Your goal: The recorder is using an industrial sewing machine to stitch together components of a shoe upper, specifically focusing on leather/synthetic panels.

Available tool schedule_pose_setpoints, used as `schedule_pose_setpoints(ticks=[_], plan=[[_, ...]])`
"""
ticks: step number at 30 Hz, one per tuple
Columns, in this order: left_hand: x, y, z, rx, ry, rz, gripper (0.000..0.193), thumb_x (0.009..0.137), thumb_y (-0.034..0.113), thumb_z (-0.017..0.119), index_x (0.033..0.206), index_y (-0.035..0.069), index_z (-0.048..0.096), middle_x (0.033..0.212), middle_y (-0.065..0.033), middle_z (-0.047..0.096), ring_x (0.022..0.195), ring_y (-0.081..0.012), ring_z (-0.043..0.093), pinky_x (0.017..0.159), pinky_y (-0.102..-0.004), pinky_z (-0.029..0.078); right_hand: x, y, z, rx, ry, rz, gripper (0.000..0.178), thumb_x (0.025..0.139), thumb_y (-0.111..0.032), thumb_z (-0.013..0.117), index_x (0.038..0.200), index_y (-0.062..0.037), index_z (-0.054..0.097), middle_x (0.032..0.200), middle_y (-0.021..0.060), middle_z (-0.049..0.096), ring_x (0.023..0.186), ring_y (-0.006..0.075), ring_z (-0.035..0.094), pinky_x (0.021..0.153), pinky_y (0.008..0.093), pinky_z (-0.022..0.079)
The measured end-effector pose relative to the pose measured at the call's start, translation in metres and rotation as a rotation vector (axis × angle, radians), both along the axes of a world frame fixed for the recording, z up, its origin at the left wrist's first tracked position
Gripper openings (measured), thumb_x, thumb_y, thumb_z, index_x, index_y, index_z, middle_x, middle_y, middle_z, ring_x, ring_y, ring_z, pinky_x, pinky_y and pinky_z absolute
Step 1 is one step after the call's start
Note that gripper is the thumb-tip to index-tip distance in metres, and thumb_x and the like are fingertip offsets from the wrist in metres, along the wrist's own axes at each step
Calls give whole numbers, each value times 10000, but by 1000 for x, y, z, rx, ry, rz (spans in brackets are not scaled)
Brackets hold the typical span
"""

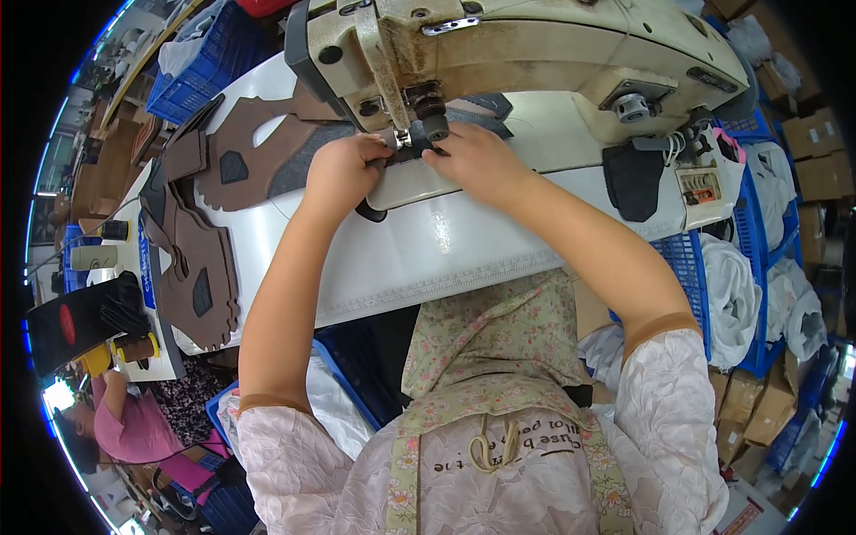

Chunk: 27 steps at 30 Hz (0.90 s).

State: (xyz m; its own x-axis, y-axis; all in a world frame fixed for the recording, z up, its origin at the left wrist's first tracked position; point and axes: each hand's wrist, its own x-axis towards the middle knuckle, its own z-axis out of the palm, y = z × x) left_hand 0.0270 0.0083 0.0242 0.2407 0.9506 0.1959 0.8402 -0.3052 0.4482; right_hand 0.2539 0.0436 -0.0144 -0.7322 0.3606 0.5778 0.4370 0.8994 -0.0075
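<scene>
Flanking the presser foot: right hand nearly closed on a dark piece, well in from the tabletop's front edge, presumably keeping it flat. Left hand curled opposite, hold unclear. Brown panels line left edge, likely for easy reach.
</scene>
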Motion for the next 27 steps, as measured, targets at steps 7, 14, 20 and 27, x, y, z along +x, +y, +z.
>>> schedule_pose_setpoints(ticks=[7, 14, 20, 27], plan=[[-2, 0, -2, 34, -5, -12, 182, 754, 57, 650, 909, 89, 739, 925, -130, 693, 1014, -245, 653, 857, -355, 517, -2, 0, 2, -2, 2, 16, 124, 829, -149, 597, 831, -43, 662, 911, 61, 618, 917, 236, 569, 766, 360, 509], [2, -1, -3, 45, 12, -28, 240, 722, -12, 648, 945, 37, 722, 1012, -160, 686, 1048, -280, 640, 869, -350, 506, -5, 1, -1, 10, 30, 3, 119, 782, -137, 605, 837, -45, 656, 876, 61, 607, 907, 236, 572, 761, 360, 512], [-1, 3, -4, 104, 98, -75, 241, 713, -15, 635, 931, 39, 723, 954, -153, 686, 1011, -284, 646, 836, -369, 514, -8, 4, 1, 32, 2, 0, 141, 754, -135, 610, 857, -53, 659, 835, 59, 598, 888, 235, 579, 739, 355, 521], [2, 8, -6, 185, 174, -126, 290, 675, -28, 611, 933, 46, 723, 920, -143, 688, 878, -306, 655, 767, -389, 523, -12, 7, -2, 8, 35, -41, 139, 766, -145, 624, 864, -62, 677, 818, 59, 596, 886, 234, 581, 692, 359, 533]])
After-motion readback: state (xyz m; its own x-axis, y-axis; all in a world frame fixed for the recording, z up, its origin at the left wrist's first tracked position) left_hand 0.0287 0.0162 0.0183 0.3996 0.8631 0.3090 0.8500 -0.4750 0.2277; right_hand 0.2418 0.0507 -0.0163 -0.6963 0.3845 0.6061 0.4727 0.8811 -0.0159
